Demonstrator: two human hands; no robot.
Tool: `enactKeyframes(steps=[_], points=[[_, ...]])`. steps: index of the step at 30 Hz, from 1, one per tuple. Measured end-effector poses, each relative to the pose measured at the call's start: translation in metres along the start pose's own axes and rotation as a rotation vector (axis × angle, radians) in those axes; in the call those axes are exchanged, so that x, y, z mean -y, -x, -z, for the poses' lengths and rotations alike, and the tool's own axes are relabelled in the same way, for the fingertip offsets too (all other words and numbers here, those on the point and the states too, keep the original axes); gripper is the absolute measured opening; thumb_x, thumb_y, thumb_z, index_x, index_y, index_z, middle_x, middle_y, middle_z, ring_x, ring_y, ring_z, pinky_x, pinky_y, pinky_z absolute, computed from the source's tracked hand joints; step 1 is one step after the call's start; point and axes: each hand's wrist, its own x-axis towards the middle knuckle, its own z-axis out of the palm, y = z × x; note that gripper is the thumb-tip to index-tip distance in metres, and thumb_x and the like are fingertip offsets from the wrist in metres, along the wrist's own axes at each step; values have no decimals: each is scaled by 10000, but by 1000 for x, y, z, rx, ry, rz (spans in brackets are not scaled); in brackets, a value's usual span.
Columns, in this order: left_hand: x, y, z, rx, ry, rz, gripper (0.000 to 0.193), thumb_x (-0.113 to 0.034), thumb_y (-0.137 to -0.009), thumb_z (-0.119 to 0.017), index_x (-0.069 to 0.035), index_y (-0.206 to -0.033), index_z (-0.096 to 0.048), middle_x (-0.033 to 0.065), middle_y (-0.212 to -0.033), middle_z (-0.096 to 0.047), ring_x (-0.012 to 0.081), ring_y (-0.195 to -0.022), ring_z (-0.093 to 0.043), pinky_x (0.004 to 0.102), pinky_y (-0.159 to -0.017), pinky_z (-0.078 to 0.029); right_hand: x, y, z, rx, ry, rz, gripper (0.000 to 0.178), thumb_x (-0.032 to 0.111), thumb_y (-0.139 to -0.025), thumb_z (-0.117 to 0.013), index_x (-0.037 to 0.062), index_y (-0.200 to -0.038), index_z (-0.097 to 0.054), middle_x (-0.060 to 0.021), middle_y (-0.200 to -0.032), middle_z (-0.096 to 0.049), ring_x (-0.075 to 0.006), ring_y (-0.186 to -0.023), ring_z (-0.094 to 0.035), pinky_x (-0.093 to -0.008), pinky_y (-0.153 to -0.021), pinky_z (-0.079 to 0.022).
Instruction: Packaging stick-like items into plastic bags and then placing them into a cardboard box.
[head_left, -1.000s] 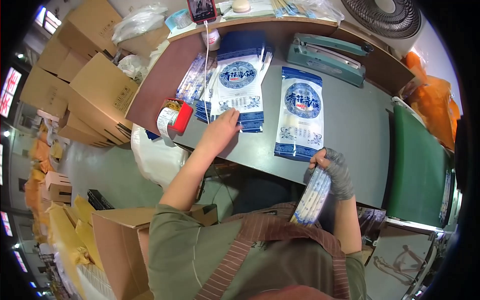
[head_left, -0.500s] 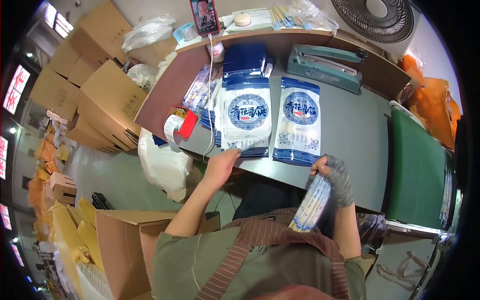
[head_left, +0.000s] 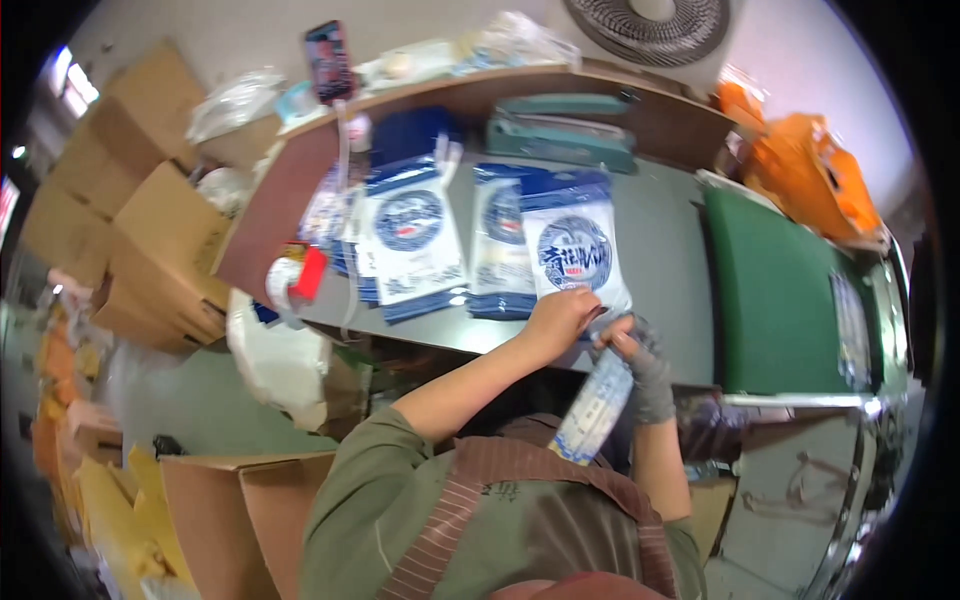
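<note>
My left hand (head_left: 556, 318) pinches the lower edge of a blue-and-white printed bag (head_left: 574, 252), lifting it above the grey table (head_left: 672, 290). In its grey glove, my right hand (head_left: 640, 362) meets the same bag edge and also grips a narrow blue-and-white packet (head_left: 595, 406) that hangs down toward my chest. Two stacks of the same flat bags (head_left: 412, 240) (head_left: 495, 245) lie on the table to the left of the lifted one.
A teal sealing machine (head_left: 562, 132) stands at the table's back, a fan (head_left: 655, 25) behind it. A green mat (head_left: 778, 290) covers the right side, orange bags (head_left: 815, 175) beyond. A red-and-white tape dispenser (head_left: 297, 275), cardboard boxes (head_left: 150, 250) and an open carton (head_left: 225, 510) sit left.
My left hand left the left stack and moved right, taking up a bag beside my right hand. My view has tilted and moved closer to the table.
</note>
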Motion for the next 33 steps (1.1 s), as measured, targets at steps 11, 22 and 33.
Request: enactKeyframes(steps=[11,22,33], points=[[15,-2,-21,439,494,102,345,30,-714,-629,-33,-1053,-649,189,-964,-664,309,-888,-651,320,-776,-478,-37,-8,1,-76,156,103,161,146,-830,-654,60,-956,-600,-24,-890,-608,-102,-805,-532,-255,-754,-449],[0,-3,-17,307,365,-107,394,-71,-722,-649,-49,-1111,-594,93,-1055,-575,334,-973,-532,405,-834,-442,-68,-8,15,-166,358,266,371,207,-796,-725,10,-1079,-588,-96,-939,-633,-179,-857,-595,-316,-795,-489],[-6,1,-30,-29,208,128,141,-107,-861,-625,0,-944,-668,130,-783,-589,260,-713,-598,298,-644,-454,-51,0,20,-219,458,89,207,91,-803,-650,38,-997,-603,-49,-914,-620,-123,-869,-570,-279,-798,-474]])
